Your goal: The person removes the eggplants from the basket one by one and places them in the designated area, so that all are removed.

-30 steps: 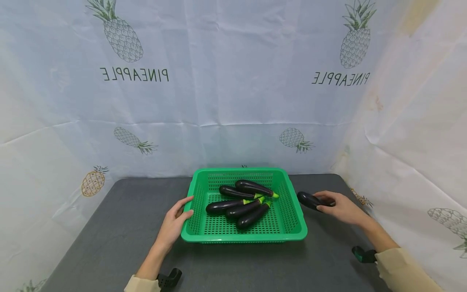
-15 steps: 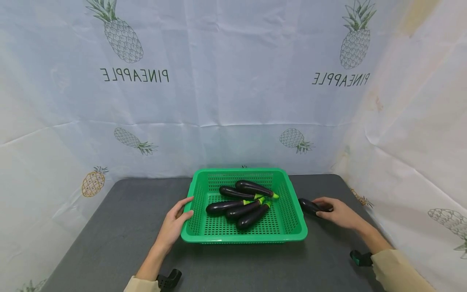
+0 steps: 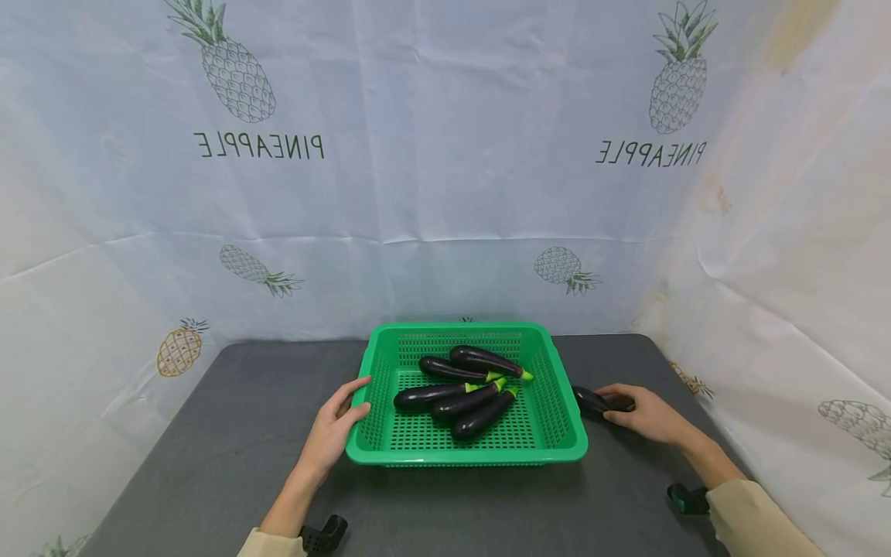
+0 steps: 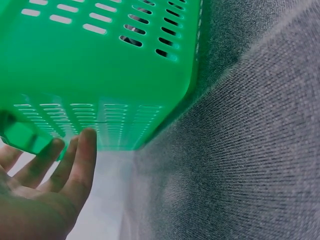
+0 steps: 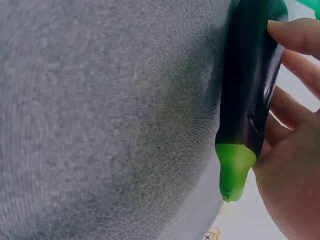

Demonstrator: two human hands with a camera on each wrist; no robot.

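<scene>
A green plastic basket (image 3: 468,457) with slotted sides stands on the dark table in the head view. Several dark purple eggplants (image 3: 480,414) with green stem ends lie inside it. My left hand (image 3: 329,435) holds the basket's left rim; the left wrist view has its fingers (image 4: 85,155) against the outer side, under the rim. Right of the basket, my right hand (image 3: 647,411) grips another eggplant (image 3: 588,401) from above, low at the table top. In the right wrist view, thumb and fingers pinch this eggplant (image 5: 247,85) near the cloth, green end pointing down the frame.
The grey cloth-covered table (image 3: 209,456) extends left, right and in front of the basket. A white curtain (image 3: 459,178) printed with pineapples hangs behind and along both sides. Black wrist devices (image 3: 324,535) sit on both forearms.
My right hand has lowered the eggplant toward the table beside the basket, slightly toward me. It still holds it. My left hand, the basket and the eggplants inside stay as they were.
</scene>
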